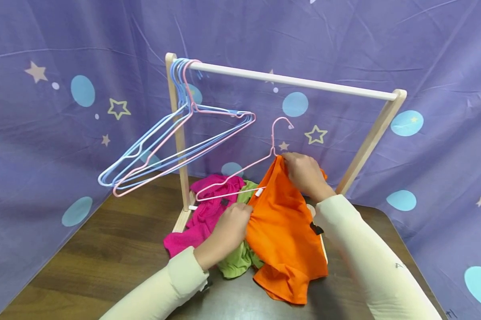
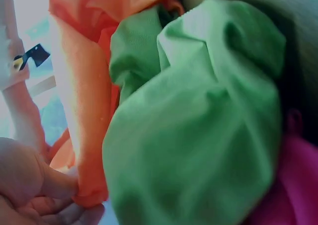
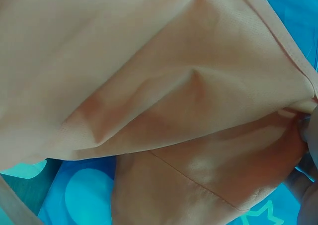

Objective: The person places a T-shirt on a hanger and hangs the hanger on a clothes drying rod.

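Note:
An orange shirt (image 1: 284,231) hangs between my hands, partly over a pink wire hanger (image 1: 273,135). One arm of that hanger goes in at the neckline; the other is bare on the left. My left hand (image 1: 229,229) grips the shirt's left edge, and its thumb and fingers (image 2: 57,185) pinch the cloth in the left wrist view. Higher up, my right hand (image 1: 304,172) holds the shirt near the hanger's neck. The right wrist view is mostly filled by cloth (image 3: 189,96), with some fingers at its right edge. Cloth hides the hanger's far arm.
A wooden rack with a white rail (image 1: 292,80) stands behind. Several blue, white and pink hangers (image 1: 184,120) hang at its left end. Below lie a magenta garment (image 1: 202,222) and a green garment (image 1: 236,262) on the brown table (image 1: 116,240). A purple curtain (image 1: 232,26) backs everything.

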`<state>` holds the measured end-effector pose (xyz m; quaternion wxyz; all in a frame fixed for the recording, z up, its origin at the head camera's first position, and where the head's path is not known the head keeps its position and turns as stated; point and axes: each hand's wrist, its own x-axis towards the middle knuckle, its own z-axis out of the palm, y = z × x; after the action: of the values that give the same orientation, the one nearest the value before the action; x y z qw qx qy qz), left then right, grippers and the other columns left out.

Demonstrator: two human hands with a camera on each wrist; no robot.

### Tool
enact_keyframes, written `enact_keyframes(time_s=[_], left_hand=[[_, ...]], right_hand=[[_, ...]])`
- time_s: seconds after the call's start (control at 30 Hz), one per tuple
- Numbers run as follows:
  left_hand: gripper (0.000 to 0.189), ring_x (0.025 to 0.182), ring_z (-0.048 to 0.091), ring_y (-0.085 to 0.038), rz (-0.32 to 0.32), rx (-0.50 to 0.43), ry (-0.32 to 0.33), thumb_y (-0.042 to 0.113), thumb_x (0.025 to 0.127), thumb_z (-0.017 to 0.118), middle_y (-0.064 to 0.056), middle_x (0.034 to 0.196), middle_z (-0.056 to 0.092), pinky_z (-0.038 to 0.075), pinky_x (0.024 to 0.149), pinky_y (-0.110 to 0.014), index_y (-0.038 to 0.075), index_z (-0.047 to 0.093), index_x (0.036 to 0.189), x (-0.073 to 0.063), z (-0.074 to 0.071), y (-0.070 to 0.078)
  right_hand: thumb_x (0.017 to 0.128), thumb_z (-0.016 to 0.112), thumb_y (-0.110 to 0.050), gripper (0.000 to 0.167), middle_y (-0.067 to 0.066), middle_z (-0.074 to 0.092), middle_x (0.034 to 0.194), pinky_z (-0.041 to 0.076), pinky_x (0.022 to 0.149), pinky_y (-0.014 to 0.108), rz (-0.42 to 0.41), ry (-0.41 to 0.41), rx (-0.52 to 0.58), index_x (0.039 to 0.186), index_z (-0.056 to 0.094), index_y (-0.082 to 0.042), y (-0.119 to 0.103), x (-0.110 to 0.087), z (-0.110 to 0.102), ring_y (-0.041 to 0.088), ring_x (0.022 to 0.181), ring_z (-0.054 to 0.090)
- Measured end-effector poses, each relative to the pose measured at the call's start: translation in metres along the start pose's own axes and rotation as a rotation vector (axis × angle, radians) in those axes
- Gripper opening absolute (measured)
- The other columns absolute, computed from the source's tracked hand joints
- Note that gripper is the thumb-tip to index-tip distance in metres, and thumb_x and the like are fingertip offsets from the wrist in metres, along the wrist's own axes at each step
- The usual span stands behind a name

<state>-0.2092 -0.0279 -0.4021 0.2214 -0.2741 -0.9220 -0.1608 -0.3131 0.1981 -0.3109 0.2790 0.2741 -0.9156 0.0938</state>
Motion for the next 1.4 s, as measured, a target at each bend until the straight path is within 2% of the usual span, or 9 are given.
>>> enact_keyframes(time_s=[0.2,0.4,0.6,0.77,0.87,0.93,1.1,1.23,1.4], left_hand=[[0.036,0.093,0.068,-0.029,0.048,-0.125,0.12,-0.019,0.076,0.067,-0.011,0.099,0.072,0.057,0.087,-0.039,0.001,0.072,0.106,-0.007,-0.012,-0.011],[0.027,0.087,0.066,-0.028,0.109,-0.164,0.286,-0.014,0.082,0.07,-0.009,0.094,0.071,0.058,0.079,-0.039,0.001,0.073,0.104,-0.011,-0.02,-0.024],[0.025,0.089,0.068,-0.029,0.121,-0.169,0.382,-0.012,0.082,0.073,-0.009,0.094,0.072,0.058,0.082,-0.041,0.003,0.073,0.102,-0.018,-0.027,-0.037],[0.027,0.088,0.067,-0.029,0.121,-0.162,0.431,-0.014,0.081,0.073,-0.009,0.095,0.073,0.057,0.083,-0.04,0.002,0.074,0.103,-0.022,-0.031,-0.046],[0.033,0.085,0.066,-0.029,0.132,-0.166,0.455,-0.019,0.078,0.07,-0.009,0.094,0.073,0.057,0.081,-0.04,0.003,0.074,0.102,-0.023,-0.034,-0.049],[0.036,0.084,0.066,-0.027,0.141,-0.166,0.474,-0.021,0.076,0.068,-0.008,0.093,0.073,0.057,0.08,-0.04,0.003,0.075,0.101,-0.023,-0.035,-0.051],[0.04,0.082,0.066,-0.026,0.16,-0.175,0.512,-0.025,0.073,0.063,-0.008,0.091,0.073,0.057,0.078,-0.04,0.004,0.075,0.099,-0.025,-0.039,-0.057],[0.045,0.082,0.065,-0.027,0.17,-0.18,0.518,-0.027,0.071,0.057,-0.008,0.092,0.074,0.057,0.077,-0.041,0.003,0.075,0.1,-0.026,-0.044,-0.06],[0.046,0.082,0.065,-0.028,0.186,-0.185,0.52,-0.027,0.07,0.057,-0.009,0.093,0.074,0.056,0.077,-0.043,0.002,0.075,0.101,-0.028,-0.047,-0.065]], right_hand=[[0.099,0.057,-0.006,0.018,0.015,0.073,0.093,0.058,0.078,0.054,0.042,0.031,0.015,0.109,0.072,-0.004,0.006,-0.002,-0.001,0.038,0.082,0.07],[0.099,0.057,-0.006,0.019,0.017,0.072,0.096,0.057,0.082,0.056,0.074,0.066,0.045,0.112,0.071,-0.002,0.012,-0.005,-0.001,0.04,0.084,0.069],[0.097,0.06,-0.002,0.021,0.02,0.073,0.1,0.056,0.084,0.057,0.092,0.061,0.046,0.115,0.07,0.001,0.016,-0.011,0.0,0.043,0.086,0.069],[0.096,0.061,-0.004,0.021,0.021,0.073,0.101,0.056,0.082,0.058,0.134,0.055,0.02,0.115,0.07,0.001,0.019,-0.014,-0.002,0.045,0.085,0.068],[0.088,0.069,-0.008,0.027,0.021,0.073,0.099,0.055,0.081,0.06,0.166,0.055,0.008,0.114,0.07,-0.001,0.021,-0.015,-0.004,0.046,0.083,0.067],[0.087,0.068,-0.006,0.028,0.022,0.072,0.099,0.054,0.081,0.061,0.179,0.058,0.002,0.115,0.069,-0.001,0.023,-0.015,-0.004,0.047,0.083,0.067],[0.094,0.056,0.001,0.017,0.021,0.07,0.087,0.053,0.076,0.062,0.179,0.091,0.001,0.104,0.069,-0.002,0.024,-0.017,-0.005,0.048,0.08,0.066],[0.096,0.056,-0.001,0.011,0.017,0.062,0.076,0.052,0.069,0.061,0.169,0.107,-0.004,0.093,0.065,-0.005,0.026,-0.017,-0.005,0.047,0.073,0.064],[0.095,0.058,-0.002,0.009,0.015,0.063,0.077,0.053,0.069,0.06,0.157,0.096,-0.01,0.092,0.064,-0.007,0.028,-0.018,-0.006,0.046,0.071,0.064]])
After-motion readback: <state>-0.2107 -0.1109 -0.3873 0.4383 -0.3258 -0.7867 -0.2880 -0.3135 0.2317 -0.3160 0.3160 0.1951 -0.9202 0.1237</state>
